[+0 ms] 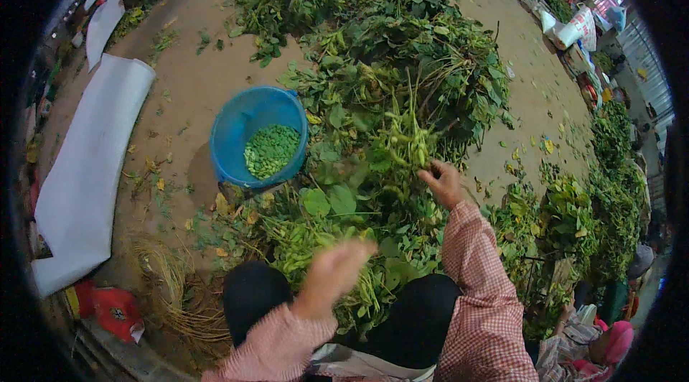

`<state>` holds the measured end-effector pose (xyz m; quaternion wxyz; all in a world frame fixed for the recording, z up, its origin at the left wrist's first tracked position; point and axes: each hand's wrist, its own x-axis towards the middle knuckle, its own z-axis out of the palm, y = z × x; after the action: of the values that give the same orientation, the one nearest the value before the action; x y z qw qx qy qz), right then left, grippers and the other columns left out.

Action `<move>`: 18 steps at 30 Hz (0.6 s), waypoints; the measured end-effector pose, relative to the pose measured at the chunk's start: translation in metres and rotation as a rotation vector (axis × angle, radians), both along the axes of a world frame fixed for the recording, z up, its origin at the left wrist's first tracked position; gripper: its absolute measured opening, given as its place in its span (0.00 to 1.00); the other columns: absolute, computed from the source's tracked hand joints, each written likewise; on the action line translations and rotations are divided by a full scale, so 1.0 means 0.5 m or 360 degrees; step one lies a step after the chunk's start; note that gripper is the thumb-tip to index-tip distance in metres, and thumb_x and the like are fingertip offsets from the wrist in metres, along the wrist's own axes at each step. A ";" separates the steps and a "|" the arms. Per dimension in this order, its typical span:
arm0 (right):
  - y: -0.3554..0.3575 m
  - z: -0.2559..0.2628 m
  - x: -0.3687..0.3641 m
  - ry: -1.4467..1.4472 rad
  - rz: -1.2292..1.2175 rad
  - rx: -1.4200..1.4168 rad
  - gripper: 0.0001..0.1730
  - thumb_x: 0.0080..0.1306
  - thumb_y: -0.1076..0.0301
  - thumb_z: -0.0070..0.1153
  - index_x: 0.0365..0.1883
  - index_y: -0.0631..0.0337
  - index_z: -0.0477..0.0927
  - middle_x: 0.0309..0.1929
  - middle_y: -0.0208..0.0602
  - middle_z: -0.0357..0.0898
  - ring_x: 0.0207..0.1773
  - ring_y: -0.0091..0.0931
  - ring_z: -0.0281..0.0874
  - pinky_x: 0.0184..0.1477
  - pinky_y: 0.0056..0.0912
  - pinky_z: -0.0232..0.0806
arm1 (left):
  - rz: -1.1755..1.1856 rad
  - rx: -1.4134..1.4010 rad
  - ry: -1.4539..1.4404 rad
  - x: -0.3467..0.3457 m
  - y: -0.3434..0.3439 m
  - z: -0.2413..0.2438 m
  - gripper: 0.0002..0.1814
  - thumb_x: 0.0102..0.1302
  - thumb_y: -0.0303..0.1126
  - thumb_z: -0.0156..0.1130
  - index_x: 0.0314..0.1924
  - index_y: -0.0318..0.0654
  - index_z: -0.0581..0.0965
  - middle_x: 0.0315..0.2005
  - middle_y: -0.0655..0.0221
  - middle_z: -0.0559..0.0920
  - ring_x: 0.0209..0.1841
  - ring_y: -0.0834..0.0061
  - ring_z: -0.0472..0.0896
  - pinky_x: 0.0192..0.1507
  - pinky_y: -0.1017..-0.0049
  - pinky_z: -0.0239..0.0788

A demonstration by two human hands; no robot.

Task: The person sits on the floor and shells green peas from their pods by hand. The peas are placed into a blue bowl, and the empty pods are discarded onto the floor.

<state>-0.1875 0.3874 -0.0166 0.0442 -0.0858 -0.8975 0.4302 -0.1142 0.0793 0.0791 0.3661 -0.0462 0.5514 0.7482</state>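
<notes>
My right hand point(445, 183) grips the end of a leafless green stalk hung with soybean-like pods point(409, 139). It is held over the heap of uprooted plants. My left hand point(335, 277) is blurred and hovers between my knees, above more loose pods and stems point(296, 247). Its fingers look close together, but whether anything is in them is too blurred to tell. Ahead and to the left stands a blue plastic tub point(229, 134), partly filled with picked green pods point(273, 150). Broad leaves point(328, 200) lie between the tub and my right hand.
A large heap of leafy plants point(409, 32) lies ahead. White woven sheets point(86, 166) stretch along the left, near a red bag point(115, 309) and bare stems point(172, 285). Another person point(586, 344) sits at lower right beside more plants point(570, 209).
</notes>
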 end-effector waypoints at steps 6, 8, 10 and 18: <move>-0.041 -0.001 0.073 0.0156 0.0074 0.0198 0.13 0.52 0.67 0.61 0.30 0.66 0.74 0.21 0.38 0.70 0.21 0.29 0.69 0.27 0.31 0.63 | -0.0136 -0.0646 0.1051 -0.297 0.122 0.014 0.16 0.63 0.40 0.54 0.36 0.31 0.75 0.20 0.69 0.76 0.22 0.81 0.72 0.24 0.74 0.63; -0.052 0.001 0.095 0.0252 0.0089 0.0215 0.12 0.52 0.68 0.62 0.31 0.65 0.74 0.24 0.40 0.72 0.23 0.32 0.71 0.28 0.32 0.65 | -0.0242 -0.0879 0.1233 -0.345 0.185 -0.009 0.17 0.61 0.41 0.56 0.29 0.30 0.74 0.16 0.65 0.74 0.20 0.77 0.72 0.24 0.70 0.62; -0.061 0.004 0.100 0.0334 0.0201 0.0283 0.12 0.51 0.69 0.61 0.31 0.64 0.74 0.28 0.41 0.73 0.26 0.34 0.75 0.29 0.34 0.67 | -0.0341 -0.1022 0.1342 -0.373 0.218 -0.037 0.19 0.60 0.42 0.58 0.23 0.31 0.72 0.14 0.63 0.73 0.18 0.72 0.71 0.23 0.66 0.62; -0.025 -0.010 0.101 -0.0098 0.0249 0.0064 0.14 0.51 0.64 0.64 0.26 0.67 0.75 0.20 0.36 0.72 0.23 0.26 0.69 0.28 0.28 0.63 | -0.0265 -0.1416 0.1445 -0.377 0.201 -0.125 0.23 0.55 0.43 0.62 0.18 0.26 0.74 0.16 0.50 0.73 0.20 0.56 0.72 0.26 0.59 0.62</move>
<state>-0.1368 0.3748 -0.0214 -0.0155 -0.0279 -0.9109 0.4115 -0.3029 0.1796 0.0166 0.0990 0.1707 0.9111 0.3619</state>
